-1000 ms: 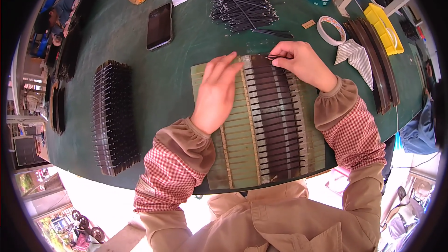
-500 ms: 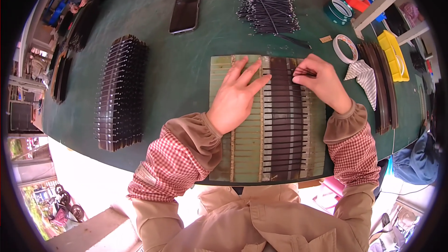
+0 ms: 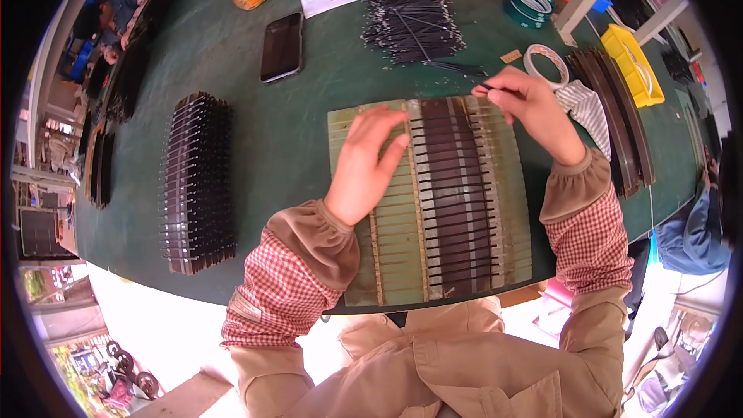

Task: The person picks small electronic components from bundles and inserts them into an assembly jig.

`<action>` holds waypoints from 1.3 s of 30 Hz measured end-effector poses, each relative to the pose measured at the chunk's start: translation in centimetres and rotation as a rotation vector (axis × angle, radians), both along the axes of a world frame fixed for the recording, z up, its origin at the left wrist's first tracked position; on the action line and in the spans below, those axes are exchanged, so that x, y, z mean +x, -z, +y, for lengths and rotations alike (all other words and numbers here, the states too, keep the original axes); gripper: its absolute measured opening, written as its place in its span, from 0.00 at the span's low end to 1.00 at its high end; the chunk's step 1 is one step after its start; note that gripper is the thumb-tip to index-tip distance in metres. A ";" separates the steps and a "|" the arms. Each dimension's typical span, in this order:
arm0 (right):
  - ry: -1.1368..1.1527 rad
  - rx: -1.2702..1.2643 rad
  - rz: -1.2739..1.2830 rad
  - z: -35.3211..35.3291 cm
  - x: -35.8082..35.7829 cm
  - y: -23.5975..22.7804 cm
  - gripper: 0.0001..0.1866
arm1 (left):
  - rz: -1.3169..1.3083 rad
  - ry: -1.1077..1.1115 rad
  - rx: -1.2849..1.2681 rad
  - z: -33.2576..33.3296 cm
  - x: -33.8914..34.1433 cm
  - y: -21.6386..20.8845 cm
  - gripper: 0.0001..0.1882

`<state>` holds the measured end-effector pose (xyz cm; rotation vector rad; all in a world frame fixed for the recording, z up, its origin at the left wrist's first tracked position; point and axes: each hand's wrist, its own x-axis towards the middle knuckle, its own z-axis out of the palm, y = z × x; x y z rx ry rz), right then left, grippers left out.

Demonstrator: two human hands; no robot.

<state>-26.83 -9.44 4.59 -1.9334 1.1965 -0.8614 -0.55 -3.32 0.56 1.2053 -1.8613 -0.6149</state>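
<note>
Just now the right hand (image 3: 538, 112) had shifted most; half a second earlier it was over the right edge of the dark strips (image 3: 437, 156), and at this moment it was out by the far right part of the green board (image 3: 512, 224); its grip was pinched, thumb against fingers, on a thin black strand (image 3: 484, 87); whether one strand or several, could not tell.

Left hand (image 3: 362, 166) had changed too; its fingers, earlier spread across the board, were now bent and drawn together, thumb apart from them, tips near the left edge of the dark strips; nothing seen in that grip; pressing or hovering, could not tell.

Dark strips lay lengthwise on the board, the board flat on the table (image 3: 294, 131); crosswise strands (image 3: 457, 206) ran over them in a ladder, down toward the near edge, with no plain change there; the loose pile (image 3: 414, 23) lay beyond the board, a few stray ends trailing near the right fingertips; stacked strips (image 3: 184, 186) stood well apart to the left.

Meaning, as judged: the pinched strand was off the strips, so its placing seemed not done; the rows below looked largely laid.
</note>
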 end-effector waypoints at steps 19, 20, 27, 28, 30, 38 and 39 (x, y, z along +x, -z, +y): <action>-0.180 0.486 -0.129 -0.1 4.7 -0.7 0.09 | 0.313 0.086 0.291 -3.1 -0.8 1.2 0.02; -0.182 0.486 -0.128 -0.3 4.4 -0.4 0.09 | 0.289 0.088 0.302 -3.1 -0.8 1.1 0.02; -0.103 0.285 -0.037 -2.7 2.2 2.5 0.08 | -0.074 -0.045 -0.134 -2.6 0.5 0.6 0.06; -0.100 0.287 -0.038 -2.8 2.1 2.6 0.08 | -0.108 -0.052 -0.182 -2.6 0.5 0.8 0.06; -0.106 0.284 -0.019 -3.1 2.3 2.8 0.07 | -0.110 -0.040 -0.188 -2.6 0.6 1.0 0.06; -0.091 0.138 0.039 -2.6 3.4 3.4 0.08 | -0.106 -0.050 -0.180 -2.3 0.6 1.1 0.06; -0.081 0.086 0.045 -2.5 3.5 3.5 0.09 | -0.095 -0.045 -0.181 -2.4 0.6 1.2 0.06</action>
